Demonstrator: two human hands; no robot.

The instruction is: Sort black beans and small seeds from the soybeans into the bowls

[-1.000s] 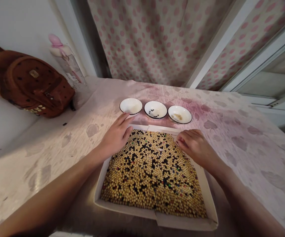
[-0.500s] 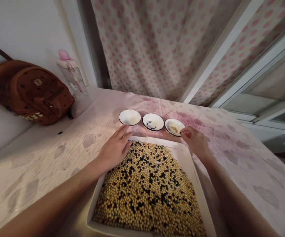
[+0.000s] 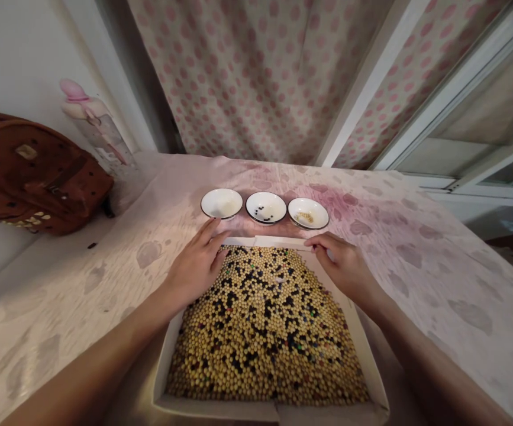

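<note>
A shallow white box point(image 3: 161, 367) in front of me holds a thick layer of small round beads point(image 3: 260, 331), mostly yellow with many black and a few green and red ones. My left hand point(image 3: 198, 260) rests over the box's far left corner, fingers outstretched and holding nothing. Above the far right corner is my right hand point(image 3: 345, 266), its fingers bent, thumb apart from them, and no bead visible in it. Three dark-rimmed white bowls stand just beyond the box: the left bowl point(image 3: 221, 202) looks bare, the middle bowl point(image 3: 274, 207) has several black beads, and the right bowl point(image 3: 316, 210) several yellow ones.
A brown backpack point(image 3: 38, 171) and a clear bottle with a pink top point(image 3: 96, 127) stand at the back left. A small dark object point(image 3: 92, 245) lies on the patterned tablecloth point(image 3: 416, 284). Behind the table hangs a dotted curtain point(image 3: 256, 77).
My right hand has drawn back from the right bowl to the box's far right corner, and its thumb and fingers have parted. My left hand stays at the far left corner. The view has shifted slightly.
</note>
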